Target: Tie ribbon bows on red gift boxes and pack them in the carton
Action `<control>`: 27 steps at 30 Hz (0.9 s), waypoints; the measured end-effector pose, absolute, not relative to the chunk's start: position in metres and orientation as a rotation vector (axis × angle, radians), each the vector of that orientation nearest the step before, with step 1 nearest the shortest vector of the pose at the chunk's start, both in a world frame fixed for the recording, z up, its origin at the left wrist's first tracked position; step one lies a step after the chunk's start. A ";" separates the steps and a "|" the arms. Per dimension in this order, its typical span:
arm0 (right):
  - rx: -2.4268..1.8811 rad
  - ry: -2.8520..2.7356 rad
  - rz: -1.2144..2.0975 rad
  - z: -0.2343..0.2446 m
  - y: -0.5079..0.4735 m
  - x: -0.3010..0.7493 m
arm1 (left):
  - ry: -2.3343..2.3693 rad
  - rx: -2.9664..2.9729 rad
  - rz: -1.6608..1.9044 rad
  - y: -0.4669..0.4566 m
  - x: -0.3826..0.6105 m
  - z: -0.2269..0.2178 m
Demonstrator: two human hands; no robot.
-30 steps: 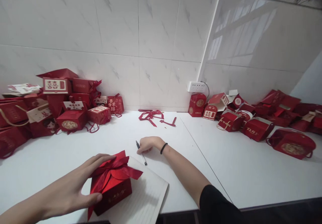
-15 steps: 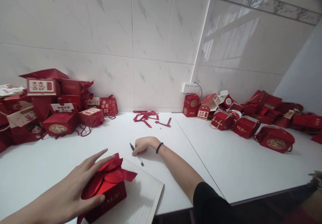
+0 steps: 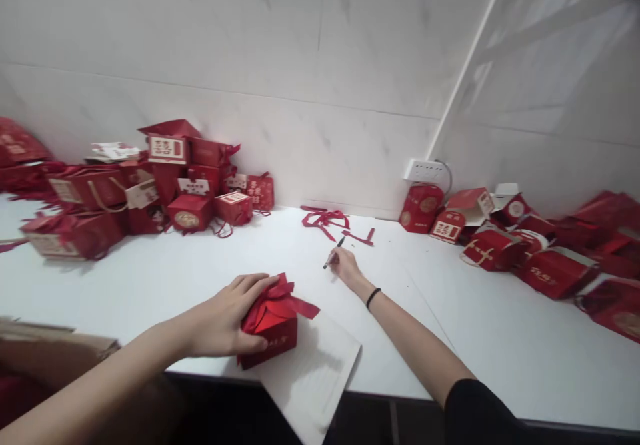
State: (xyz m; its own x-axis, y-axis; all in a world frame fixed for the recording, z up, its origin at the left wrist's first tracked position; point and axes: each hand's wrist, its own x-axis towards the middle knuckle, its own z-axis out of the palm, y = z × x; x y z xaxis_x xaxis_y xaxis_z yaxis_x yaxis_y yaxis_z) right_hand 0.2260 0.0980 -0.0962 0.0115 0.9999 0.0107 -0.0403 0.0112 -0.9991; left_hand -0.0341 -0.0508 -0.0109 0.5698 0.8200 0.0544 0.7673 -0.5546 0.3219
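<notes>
My left hand (image 3: 227, 318) wraps round a small red gift box (image 3: 277, 345), fingers over its top and thumb along the front. A red ribbon (image 3: 303, 307) is tied on top of this box, its ends sticking out to the right. Underneath, partly covered by the box, lies a lined paper notebook (image 3: 325, 358) that juts past the table's front edge. Farther back, my right hand (image 3: 346, 266) grips a pen (image 3: 327, 264) between its fingers, the pen slanting just above or on the table; I cannot tell which.
Loose red ribbon pieces (image 3: 325, 220) lie near the wall. Red gift boxes are heaped at the left (image 3: 190, 213) and right (image 3: 555, 273) of the white table (image 3: 240, 248). A power strip (image 3: 425, 169) is on the wall. A cardboard box (image 3: 55, 341) stands at the lower left.
The view has swung left and back, bringing in more boxes and the cardboard box. My left fingers have closed down on the gift box. The pen in my right hand has changed its slant.
</notes>
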 end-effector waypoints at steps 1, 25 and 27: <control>-1.164 -1.118 1.193 -0.098 0.097 0.226 | 1.320 2.523 0.281 -0.053 -0.032 -0.008; -1.218 -1.228 1.185 -0.105 0.080 0.241 | 1.394 0.972 1.362 -0.154 -0.189 0.075; -1.246 -1.237 1.174 -0.117 0.087 0.245 | 1.423 0.908 1.427 -0.174 -0.203 0.068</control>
State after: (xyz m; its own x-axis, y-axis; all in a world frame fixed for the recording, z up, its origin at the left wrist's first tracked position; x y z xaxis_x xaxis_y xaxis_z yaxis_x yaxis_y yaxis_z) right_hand 0.2452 0.0875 -0.1169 0.0123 0.9999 0.0052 0.0474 0.0047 -0.9989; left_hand -0.2031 -0.1744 0.0682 -0.3269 0.9405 -0.0929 -0.0957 0.0648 0.9933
